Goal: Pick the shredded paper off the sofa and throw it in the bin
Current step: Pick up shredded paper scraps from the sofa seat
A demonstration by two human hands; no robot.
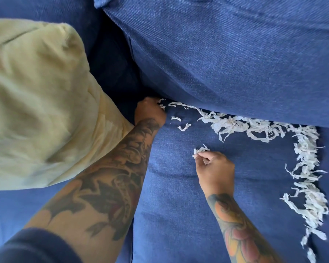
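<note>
Sofa: you are leaning over a dark blue woven-fabric sofa (175, 215), looking down on its seat cushion, with the big back cushion (226, 54) filling the top of the view
Shredded paper: the white strips of shredded paper (304, 168) lie on the seat in an L, one run along the crease under the back cushion, the other down the right side of the seat toward you
Loose scraps: two or three short strips (183, 127) sit apart on the seat, between your two hands
Left hand: your left hand (150, 112) is pushed into the corner where seat and back cushion meet, fingers curled round a few white shreds that poke out at the knuckles
Right hand: your right hand (214, 168) is over the middle of the seat, thumb and fingertips pinching a small crumpled tuft of shreds (199, 150)
Forearms: both are bare and tattooed; a dark blue sleeve (32, 245) is pushed up at your left elbow
Pillow: a pale yellow soft cloth pillow (38, 103) rests on the left end of the sofa, touching your left forearm
Bin: not visible from here
</note>
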